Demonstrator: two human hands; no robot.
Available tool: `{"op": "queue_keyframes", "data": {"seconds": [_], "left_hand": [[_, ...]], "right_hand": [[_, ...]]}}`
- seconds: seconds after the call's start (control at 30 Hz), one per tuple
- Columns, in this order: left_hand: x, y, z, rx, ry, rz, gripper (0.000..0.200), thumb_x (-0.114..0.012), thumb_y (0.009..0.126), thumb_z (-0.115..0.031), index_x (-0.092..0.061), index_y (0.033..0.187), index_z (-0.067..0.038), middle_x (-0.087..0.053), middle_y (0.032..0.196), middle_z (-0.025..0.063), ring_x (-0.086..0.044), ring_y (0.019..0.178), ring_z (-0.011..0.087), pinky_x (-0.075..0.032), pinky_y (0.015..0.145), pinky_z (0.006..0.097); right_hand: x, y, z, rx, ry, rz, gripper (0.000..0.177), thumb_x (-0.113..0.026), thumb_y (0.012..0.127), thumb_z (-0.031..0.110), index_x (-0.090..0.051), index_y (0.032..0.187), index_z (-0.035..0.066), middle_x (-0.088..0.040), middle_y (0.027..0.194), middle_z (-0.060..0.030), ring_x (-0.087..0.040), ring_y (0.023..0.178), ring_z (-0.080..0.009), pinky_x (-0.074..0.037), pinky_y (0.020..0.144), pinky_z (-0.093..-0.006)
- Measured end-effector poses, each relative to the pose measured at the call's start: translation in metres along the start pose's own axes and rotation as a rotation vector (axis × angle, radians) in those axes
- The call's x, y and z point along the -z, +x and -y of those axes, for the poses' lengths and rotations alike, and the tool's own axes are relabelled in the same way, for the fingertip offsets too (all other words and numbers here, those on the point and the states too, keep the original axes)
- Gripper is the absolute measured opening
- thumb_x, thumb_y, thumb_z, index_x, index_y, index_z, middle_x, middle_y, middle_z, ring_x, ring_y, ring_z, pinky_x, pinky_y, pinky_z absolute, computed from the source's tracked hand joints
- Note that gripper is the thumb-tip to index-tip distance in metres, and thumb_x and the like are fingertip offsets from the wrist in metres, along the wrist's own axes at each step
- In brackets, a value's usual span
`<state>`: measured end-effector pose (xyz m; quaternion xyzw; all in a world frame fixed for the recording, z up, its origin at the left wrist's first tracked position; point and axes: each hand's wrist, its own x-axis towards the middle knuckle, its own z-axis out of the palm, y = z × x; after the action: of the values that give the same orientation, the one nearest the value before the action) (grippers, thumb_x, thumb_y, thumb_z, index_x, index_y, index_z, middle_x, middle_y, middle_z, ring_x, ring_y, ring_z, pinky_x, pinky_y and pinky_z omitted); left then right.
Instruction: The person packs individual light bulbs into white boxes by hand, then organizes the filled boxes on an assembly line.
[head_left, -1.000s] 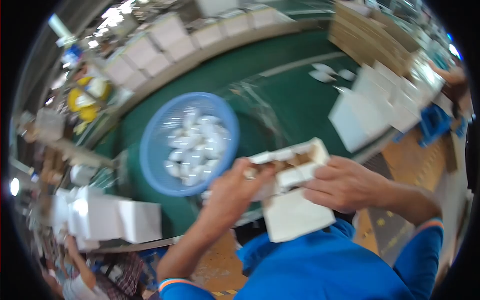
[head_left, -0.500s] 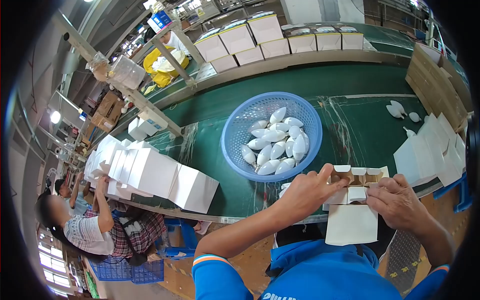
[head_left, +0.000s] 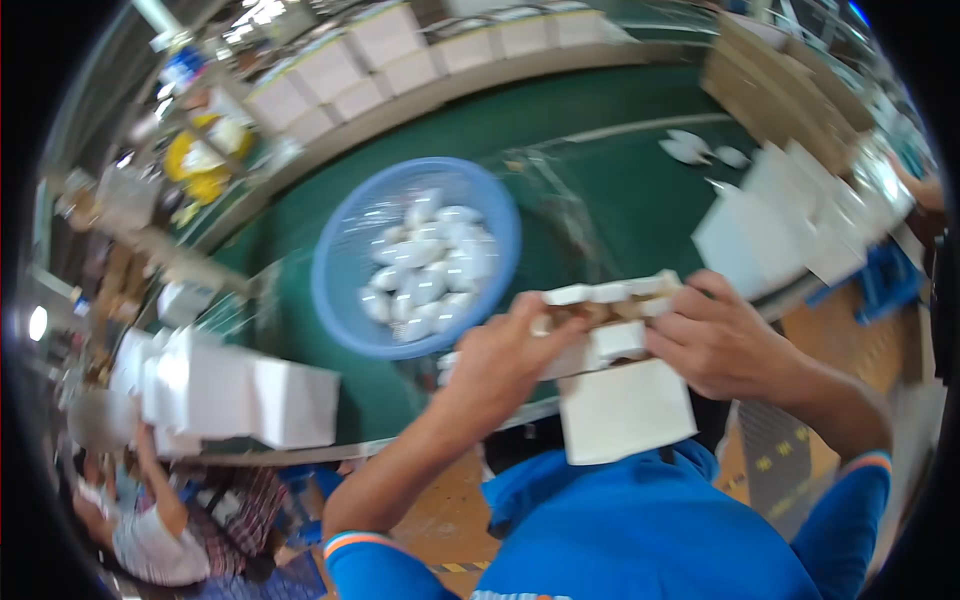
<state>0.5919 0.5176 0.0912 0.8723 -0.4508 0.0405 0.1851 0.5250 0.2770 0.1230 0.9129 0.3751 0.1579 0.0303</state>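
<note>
Between my hands is a white cardboard box with its lid flap hanging down toward me and small compartments with tan insides at the top. My left hand grips its left side, thumb reaching over the compartments. My right hand has its fingers curled round the right end. Whether anything sits in the compartments is too blurred to tell. To the left of the box stands a blue plastic basket, holding several white candle-shaped bulbs. A few more bulbs lie partly hidden behind my left hand.
Loose bulbs lie at the far right, near a brown carton and folded white boxes. White boxes stand in a row at left, beside a seated person. Packed boxes line the back ledge.
My view has swung right and blurred, so the table, basket and boxes appear further left. Both hands keep hold of the white box, whose lid still hangs down.
</note>
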Motion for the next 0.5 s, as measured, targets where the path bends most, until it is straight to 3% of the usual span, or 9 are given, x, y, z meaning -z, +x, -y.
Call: {"op": "queue_keyframes", "data": {"seconds": [0.03,0.07,0.17,0.23,0.37,0.5], "left_hand": [[-0.001,0.002,0.000,-0.042,0.045,-0.017,0.043,-0.053,0.074,-0.006,-0.056,0.113,-0.023,-0.045,0.095,0.0103,-0.057,0.066,0.0231,-0.048,0.053,0.0339],[-0.002,0.003,0.000,-0.076,0.105,-0.042,0.044,-0.053,0.074,-0.006,-0.055,0.114,-0.023,-0.043,0.094,0.0095,-0.056,0.062,0.0215,-0.047,0.050,0.0332],[0.000,0.004,-0.001,-0.073,0.141,-0.015,0.048,-0.057,0.070,-0.003,-0.056,0.114,-0.022,-0.042,0.096,0.0081,-0.056,0.064,0.0200,-0.047,0.050,0.0300],[0.001,0.005,-0.002,-0.065,0.139,-0.014,0.047,-0.057,0.070,-0.003,-0.056,0.114,-0.022,-0.042,0.096,0.0080,-0.056,0.064,0.0198,-0.047,0.050,0.0300],[0.003,0.005,-0.002,-0.058,0.159,-0.001,0.046,-0.058,0.070,-0.003,-0.057,0.113,-0.021,-0.042,0.096,0.0079,-0.056,0.065,0.0193,-0.047,0.051,0.0297],[0.001,0.004,-0.002,-0.065,0.170,0.000,0.047,-0.058,0.070,-0.003,-0.057,0.113,-0.020,-0.042,0.097,0.0084,-0.056,0.066,0.0195,-0.047,0.051,0.0300]], "right_hand": [[0.002,0.000,-0.001,-0.006,0.014,0.023,0.007,-0.051,0.072,0.014,-0.052,0.072,0.008,-0.048,0.069,-0.0027,-0.049,0.084,-0.0169,-0.032,0.084,-0.0338],[0.000,0.000,-0.002,0.005,0.009,0.014,0.010,-0.053,0.071,0.013,-0.056,0.078,0.006,-0.044,0.067,-0.0004,-0.047,0.075,-0.0154,-0.033,0.080,-0.0324],[-0.009,0.003,-0.001,0.003,0.002,-0.015,0.008,-0.053,0.071,0.012,-0.056,0.077,0.006,-0.045,0.066,-0.0006,-0.047,0.074,-0.0154,-0.033,0.080,-0.0317],[-0.015,0.007,0.002,0.025,-0.086,-0.091,0.007,-0.053,0.071,0.014,-0.053,0.067,0.008,-0.050,0.064,-0.0027,-0.050,0.083,-0.0171,-0.032,0.085,-0.0332],[-0.015,0.009,0.007,0.013,-0.136,0.011,0.005,-0.055,0.070,0.013,-0.055,0.074,0.009,-0.047,0.064,0.0001,-0.047,0.074,-0.0149,-0.033,0.082,-0.0323],[-0.015,0.007,0.005,-0.021,-0.049,-0.090,0.003,-0.055,0.070,0.012,-0.053,0.068,0.010,-0.048,0.063,-0.0005,-0.049,0.075,-0.0154,-0.033,0.081,-0.0316]]}}
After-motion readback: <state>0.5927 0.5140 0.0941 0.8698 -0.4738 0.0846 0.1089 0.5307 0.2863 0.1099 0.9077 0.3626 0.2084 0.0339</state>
